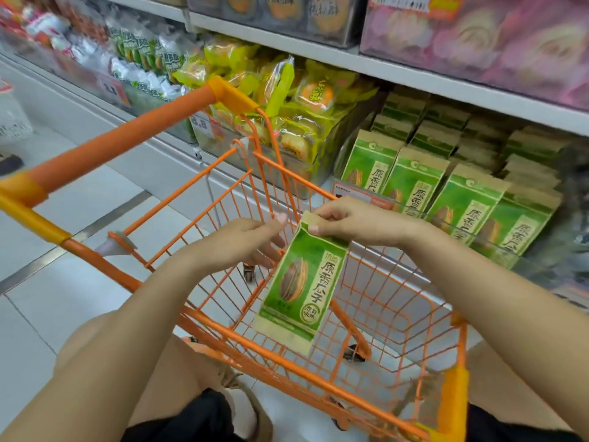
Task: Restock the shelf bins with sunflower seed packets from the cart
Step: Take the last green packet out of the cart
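A green and tan sunflower seed packet (299,285) hangs upright over the orange wire cart (366,390). My right hand (353,221) pinches its top edge. My left hand (251,240) is beside the packet's upper left with its fingers extended, the fingertips reaching behind the packet; whether they touch it I cannot tell. On the lower shelf at the right stands the clear shelf bin (497,247), filled with rows of matching sunflower seed packets (414,180). The cart basket shows no other packets.
The cart's orange handle (124,135) crosses the upper left. Yellow pastry packs (287,100) fill the neighbouring bin, and green-white packs (143,49) lie further left. Pink boxes (497,36) sit on the shelf above. Pale floor tiles (73,199) stretch to the left.
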`<state>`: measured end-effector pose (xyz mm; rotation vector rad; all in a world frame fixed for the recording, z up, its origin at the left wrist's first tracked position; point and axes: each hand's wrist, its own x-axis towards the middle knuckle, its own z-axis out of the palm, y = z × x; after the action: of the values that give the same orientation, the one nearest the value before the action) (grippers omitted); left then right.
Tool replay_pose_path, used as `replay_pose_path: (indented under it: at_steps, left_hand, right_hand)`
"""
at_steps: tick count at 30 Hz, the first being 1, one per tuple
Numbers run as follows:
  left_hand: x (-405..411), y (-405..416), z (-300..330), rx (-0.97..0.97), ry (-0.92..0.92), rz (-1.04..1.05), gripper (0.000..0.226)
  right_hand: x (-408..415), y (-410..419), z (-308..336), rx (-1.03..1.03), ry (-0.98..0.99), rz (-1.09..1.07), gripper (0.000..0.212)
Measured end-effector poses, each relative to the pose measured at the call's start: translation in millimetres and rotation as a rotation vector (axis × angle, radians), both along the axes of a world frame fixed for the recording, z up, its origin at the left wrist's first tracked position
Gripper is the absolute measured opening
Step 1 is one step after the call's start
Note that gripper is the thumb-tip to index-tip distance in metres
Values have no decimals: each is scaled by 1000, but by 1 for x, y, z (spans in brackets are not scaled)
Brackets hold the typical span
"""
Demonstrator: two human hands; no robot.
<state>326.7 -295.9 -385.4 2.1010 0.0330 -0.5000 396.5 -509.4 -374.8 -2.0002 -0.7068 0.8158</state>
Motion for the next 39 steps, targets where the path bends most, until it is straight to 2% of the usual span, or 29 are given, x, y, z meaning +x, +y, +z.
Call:
replay_pose_path:
  at_steps: [4, 7, 10, 12, 14, 17, 20, 22, 25, 30, 35, 39]
  left_hand:
    - [-2, -27, 7, -69, 10, -237, 50]
    - [4, -55, 15, -157, -39, -261, 41]
    - [12, -83, 24, -215, -148, -201, 31]
    - [18, -103, 28, -193, -251, -165, 38]
    - [23, -127, 35, -240, -332, -130, 37]
    - [29, -167, 50, -302, -434, -189, 32]
    - [41, -207, 64, -194, -548, -236, 23]
    - [49, -229, 70, -157, -639, -226, 29]
    - [56, -256, 70, -179, -763, -173, 38]
    - [65, -277, 41, -184, -693, -217, 44]
    - [75, -285, 21, 77, -681, -323, 45]
    - [78, -290, 18, 181, -671, -386, 41]
  right_hand:
    - [-12, -12, 20, 42, -76, -95, 12]
    - [-18, -35, 25, 95, -124, -329, 13]
    - [-27, -70, 31, 257, 81, -546, 9]
    - [-36, -99, 39, 300, 179, -598, 18]
    - [-48, -125, 47, 295, 186, -584, 24]
    - [-62, -157, 58, 250, -26, -618, 18]
    - [-67, -191, 71, 84, -534, -730, 13]
    - [-70, -209, 76, -51, -782, -765, 18]
    - [-74, -226, 73, -250, -988, -809, 22]
    - [-71, -243, 45, -413, -1013, -823, 33]
    - [-64, -249, 25, -437, -920, -866, 32]
    - [-59, -251, 17, -406, -902, -940, 28]
